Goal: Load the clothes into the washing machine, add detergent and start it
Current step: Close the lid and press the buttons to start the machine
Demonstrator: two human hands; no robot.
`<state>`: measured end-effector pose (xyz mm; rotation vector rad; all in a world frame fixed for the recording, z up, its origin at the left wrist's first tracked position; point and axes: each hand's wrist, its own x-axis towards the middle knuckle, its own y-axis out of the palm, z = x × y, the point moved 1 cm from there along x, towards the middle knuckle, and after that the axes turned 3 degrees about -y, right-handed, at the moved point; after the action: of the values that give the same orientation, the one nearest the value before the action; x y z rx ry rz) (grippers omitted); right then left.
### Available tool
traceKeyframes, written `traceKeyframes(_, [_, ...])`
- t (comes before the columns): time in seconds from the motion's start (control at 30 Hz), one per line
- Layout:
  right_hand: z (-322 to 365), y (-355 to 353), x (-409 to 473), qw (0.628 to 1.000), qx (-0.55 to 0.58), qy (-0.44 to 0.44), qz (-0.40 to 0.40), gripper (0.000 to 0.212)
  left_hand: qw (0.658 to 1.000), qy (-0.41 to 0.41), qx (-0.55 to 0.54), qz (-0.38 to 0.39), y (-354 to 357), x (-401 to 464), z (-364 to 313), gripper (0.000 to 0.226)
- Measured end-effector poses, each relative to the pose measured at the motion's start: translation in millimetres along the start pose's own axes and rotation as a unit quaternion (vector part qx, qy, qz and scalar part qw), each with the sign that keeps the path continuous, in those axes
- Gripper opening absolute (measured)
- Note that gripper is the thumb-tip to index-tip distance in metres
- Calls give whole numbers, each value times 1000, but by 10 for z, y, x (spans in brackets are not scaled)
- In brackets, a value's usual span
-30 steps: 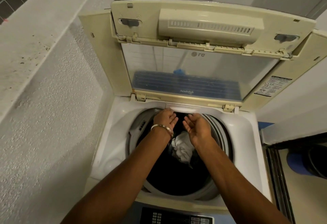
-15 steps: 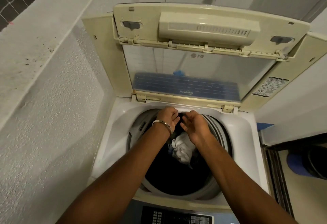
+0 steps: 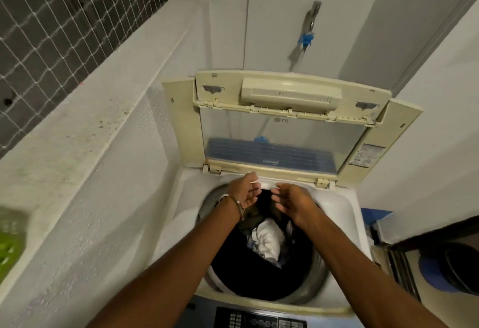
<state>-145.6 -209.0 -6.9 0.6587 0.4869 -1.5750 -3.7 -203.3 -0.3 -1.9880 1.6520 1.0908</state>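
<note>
The top-loading washing machine stands with its lid swung up. Its drum holds dark clothes and a white garment on top. My left hand, with a metal bangle on the wrist, hovers over the back rim of the drum, fingers loose and holding nothing. My right hand hangs beside it a short gap away, fingers relaxed and also holding nothing. The control panel shows at the bottom edge. No detergent is in view.
A rough grey wall with a ledge and netting runs along the left. A green basket shows blurred at the left edge. A tap with a blue fitting hangs on the back wall. A blue bucket sits at the right.
My hands were close together at the drum's back rim; now they have drawn apart with fingers loosened. The view has pulled back and tilted up, showing more wall and the basket.
</note>
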Motion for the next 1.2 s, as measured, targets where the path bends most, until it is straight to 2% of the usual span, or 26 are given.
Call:
traceKeyframes(0.13, [433, 80, -350, 996, -6, -89, 11, 10, 996, 79, 41, 28, 125, -428, -380, 20])
traceKeyframes(0.27, [876, 126, -685, 972, -111, -206, 21, 9, 982, 154, 93, 50, 251, -795, -730, 21])
traceKeyframes(0.37, [1211, 134, -1005, 921, -218, -321, 3, 14, 972, 194, 114, 66, 385, -1075, -987, 19])
traceKeyframes(0.47, [1553, 124, -1262, 843, -298, -446, -35, 21, 947, 271, 158, 66, 537, -1352, -1280, 17])
traceKeyframes(0.53, [1757, 124, -1328, 781, -348, -510, -91, 21, 915, 350, 196, 36, 603, -1463, -1451, 18])
traceKeyframes(0.6, [1913, 130, -1349, 723, -396, -548, -142, 18, 840, 461, 279, -61, 596, -1502, -1569, 19])
traceKeyframes(0.67, [2022, 125, -1344, 674, -442, -566, -172, 19, 759, 526, 351, -154, 535, -1492, -1647, 17])
traceKeyframes(0.73, [2081, 94, -1277, 639, -495, -563, -172, 28, 715, 533, 419, -169, 450, -1399, -1709, 18])
traceKeyframes(0.83, [2072, 22, -1165, 625, -563, -522, -142, 41, 658, 504, 537, -156, 324, -1217, -1785, 36])
traceKeyframes(0.87, [2046, -7, -1130, 614, -583, -515, -135, 41, 646, 496, 559, -157, 289, -1173, -1802, 41])
traceKeyframes(0.93, [1989, -55, -1090, 587, -608, -519, -128, 35, 645, 484, 569, -161, 251, -1123, -1810, 45])
traceKeyframes(1.0, [1971, -90, -1077, 577, -603, -534, -133, 33, 635, 482, 579, -172, 237, -1105, -1801, 46])
traceKeyframes(1.1, [2010, -116, -1093, 564, -610, -536, -151, 38, 594, 486, 605, -211, 221, -1114, -1787, 47])
traceKeyframes(1.2, [2001, -112, -1105, 552, -613, -545, -152, 32, 561, 500, 612, -247, 219, -1138, -1756, 41])
